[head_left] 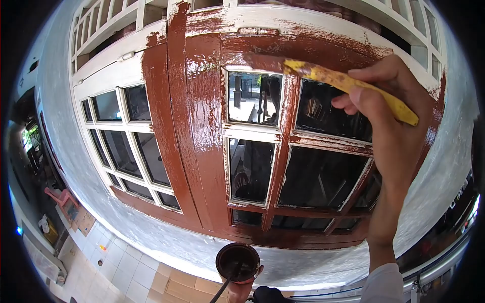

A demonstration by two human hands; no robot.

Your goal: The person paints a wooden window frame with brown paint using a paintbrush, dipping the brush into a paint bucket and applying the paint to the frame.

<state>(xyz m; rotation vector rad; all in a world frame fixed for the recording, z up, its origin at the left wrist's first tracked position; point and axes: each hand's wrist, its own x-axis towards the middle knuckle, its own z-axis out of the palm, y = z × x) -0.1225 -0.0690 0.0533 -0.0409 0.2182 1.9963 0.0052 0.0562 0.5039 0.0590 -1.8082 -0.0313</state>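
A yellow-handled paintbrush (348, 83) is in my right hand (391, 96), its fingers pinched round the handle. The brown-coated bristles lie against the frame just above the upper left pane of the right window (204, 126). Wet, glossy brown paint covers much of that frame, with white showing in streaks round the panes. Low in the view, my left hand (240, 290) holds a round paint can (237, 262) from below, its fingers partly hidden by the can. A dark stick leans out of the can. The left window (126, 126) is mostly white, with brown along its right and bottom edges.
White slatted vents (108, 25) run above the windows. A pale blue-grey wall (65, 121) surrounds them. At the lower left are a pink plastic chair (63, 199) and a tiled floor (118, 262). Cardboard (177, 285) lies below the wall, and metal rails (439, 267) stand at the lower right.
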